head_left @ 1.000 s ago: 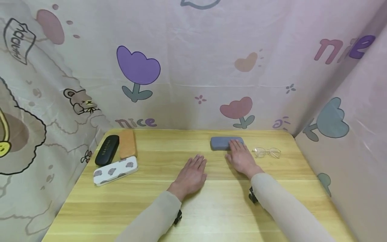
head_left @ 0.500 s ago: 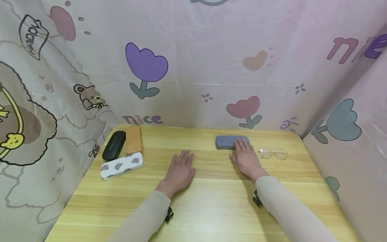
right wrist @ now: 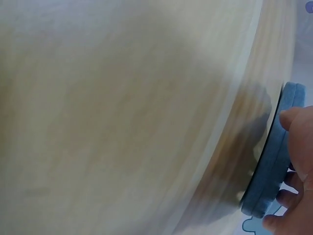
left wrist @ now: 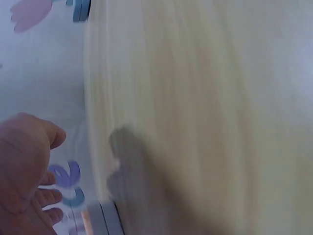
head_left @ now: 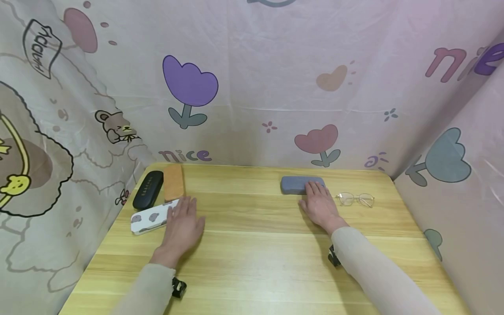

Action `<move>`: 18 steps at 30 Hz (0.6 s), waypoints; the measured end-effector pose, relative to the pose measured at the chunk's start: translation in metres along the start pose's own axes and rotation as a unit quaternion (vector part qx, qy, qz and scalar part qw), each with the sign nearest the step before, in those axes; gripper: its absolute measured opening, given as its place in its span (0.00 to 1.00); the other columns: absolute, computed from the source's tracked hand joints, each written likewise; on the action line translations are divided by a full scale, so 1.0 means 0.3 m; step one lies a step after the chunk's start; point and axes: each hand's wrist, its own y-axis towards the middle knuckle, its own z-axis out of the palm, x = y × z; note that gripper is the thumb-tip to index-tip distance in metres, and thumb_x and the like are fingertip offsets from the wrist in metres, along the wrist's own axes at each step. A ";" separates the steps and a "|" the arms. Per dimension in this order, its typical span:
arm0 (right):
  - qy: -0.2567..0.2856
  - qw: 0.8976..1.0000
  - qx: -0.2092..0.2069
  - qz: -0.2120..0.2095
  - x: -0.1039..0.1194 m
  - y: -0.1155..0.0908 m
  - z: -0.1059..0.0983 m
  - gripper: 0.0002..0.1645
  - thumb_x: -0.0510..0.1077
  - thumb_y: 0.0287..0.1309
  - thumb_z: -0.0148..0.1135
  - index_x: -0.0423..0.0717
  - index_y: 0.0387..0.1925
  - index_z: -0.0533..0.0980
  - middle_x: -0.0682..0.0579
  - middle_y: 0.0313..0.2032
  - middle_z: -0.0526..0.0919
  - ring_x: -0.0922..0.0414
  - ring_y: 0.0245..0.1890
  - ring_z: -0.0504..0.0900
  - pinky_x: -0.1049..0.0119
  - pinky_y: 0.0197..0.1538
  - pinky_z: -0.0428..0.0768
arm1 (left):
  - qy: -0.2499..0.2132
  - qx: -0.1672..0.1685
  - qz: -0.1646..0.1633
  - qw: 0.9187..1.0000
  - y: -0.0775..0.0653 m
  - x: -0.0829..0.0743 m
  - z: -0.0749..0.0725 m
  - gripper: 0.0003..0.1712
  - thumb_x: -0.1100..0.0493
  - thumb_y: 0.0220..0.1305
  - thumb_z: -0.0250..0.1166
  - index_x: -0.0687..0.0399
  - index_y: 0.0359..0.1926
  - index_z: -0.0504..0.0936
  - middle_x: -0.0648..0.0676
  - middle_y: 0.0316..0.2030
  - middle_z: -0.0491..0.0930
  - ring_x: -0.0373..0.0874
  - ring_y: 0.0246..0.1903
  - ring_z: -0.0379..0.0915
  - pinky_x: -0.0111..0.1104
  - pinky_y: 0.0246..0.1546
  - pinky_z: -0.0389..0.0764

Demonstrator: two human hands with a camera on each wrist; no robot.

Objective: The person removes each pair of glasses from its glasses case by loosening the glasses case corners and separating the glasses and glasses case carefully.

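At the back right of the table lies a blue glasses case [head_left: 292, 186]; the fingers of my right hand [head_left: 320, 209] rest on its right part. From the right wrist view, the thumb [right wrist: 289, 117] sits by the case's near edge, with the other fingers reaching over it. My left hand [head_left: 181, 229] is stretched out over the right end of a white case with bear-head prints [head_left: 147, 218], hiding that end. The left wrist view shows the left hand's fingers [left wrist: 48, 197] extended with nothing gripped. Thin-rimmed glasses [head_left: 356, 198] lie right of the blue case.
Behind the white case, a black case [head_left: 148, 190] and an orange-brown case [head_left: 174, 182] lie side by side at the table's back left. A printed curtain [head_left: 252, 87] rises behind the wooden table [head_left: 252, 253] and along both sides.
My left hand has swept leftward from the middle of the table to the white case. My right hand stays on the blue case. The head view has shifted slightly.
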 end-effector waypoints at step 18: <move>0.001 1.000 -0.010 -0.003 0.013 -0.009 -0.014 0.44 0.56 0.77 0.56 0.29 0.78 0.58 0.30 0.77 0.61 0.33 0.79 0.59 0.36 0.79 0.56 | 0.013 0.024 -0.052 0.998 -0.060 0.086 0.025 0.45 0.50 0.77 0.54 0.79 0.78 0.51 0.80 0.79 0.45 0.77 0.79 0.37 0.70 0.76 0.36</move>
